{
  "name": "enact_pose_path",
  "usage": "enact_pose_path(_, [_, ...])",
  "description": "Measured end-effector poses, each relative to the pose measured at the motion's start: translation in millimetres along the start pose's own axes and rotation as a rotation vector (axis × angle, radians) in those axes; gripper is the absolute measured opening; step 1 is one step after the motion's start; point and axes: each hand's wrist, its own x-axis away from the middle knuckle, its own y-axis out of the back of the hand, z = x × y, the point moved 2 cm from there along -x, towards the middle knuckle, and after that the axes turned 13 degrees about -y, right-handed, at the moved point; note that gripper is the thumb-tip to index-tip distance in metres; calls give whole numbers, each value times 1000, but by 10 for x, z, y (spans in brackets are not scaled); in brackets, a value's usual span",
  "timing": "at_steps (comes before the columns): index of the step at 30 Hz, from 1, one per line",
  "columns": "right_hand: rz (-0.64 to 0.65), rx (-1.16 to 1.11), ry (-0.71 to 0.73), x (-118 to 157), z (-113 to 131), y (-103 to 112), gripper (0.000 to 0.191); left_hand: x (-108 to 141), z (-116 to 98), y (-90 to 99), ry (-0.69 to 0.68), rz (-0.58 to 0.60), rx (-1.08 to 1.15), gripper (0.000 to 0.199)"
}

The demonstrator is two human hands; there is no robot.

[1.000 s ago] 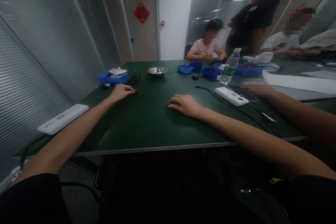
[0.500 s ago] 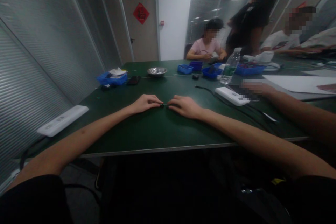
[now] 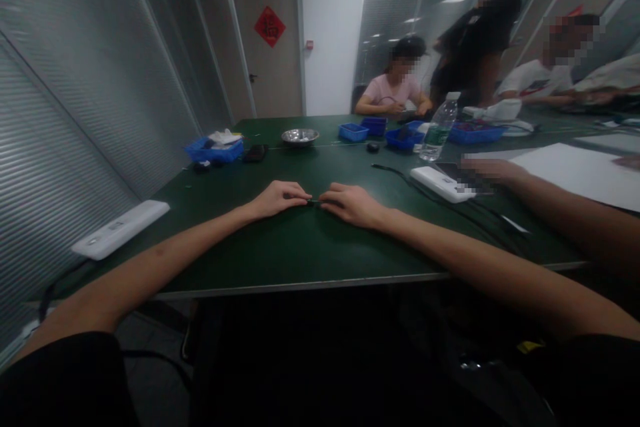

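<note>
At my far left a long white block lies on the green table. Farther back sits a blue basket with white, crumpled stuff in it, and just beside it a flat black item. My left hand comes next, thumb and fingertips pinched together on a small dark piece, near the middle of the table; behind it, well apart, stands a shiny metal bowl. The piece is blackish and stubby, mostly covered by my fingers, so I can't tell its full shape. A thin, pale, straight rod shows in the narrow gap, its line running towards the piece; whether they touch is too small to tell. My right hand pinches the rod's other end, fingers curled low over the table. Further right lies a black cable.
</note>
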Motion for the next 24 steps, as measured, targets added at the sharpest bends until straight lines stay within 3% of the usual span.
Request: enact_pose_path(24, [-15,-91,63,6,56,4,29,-17,-91,-83,-60,12,11,27])
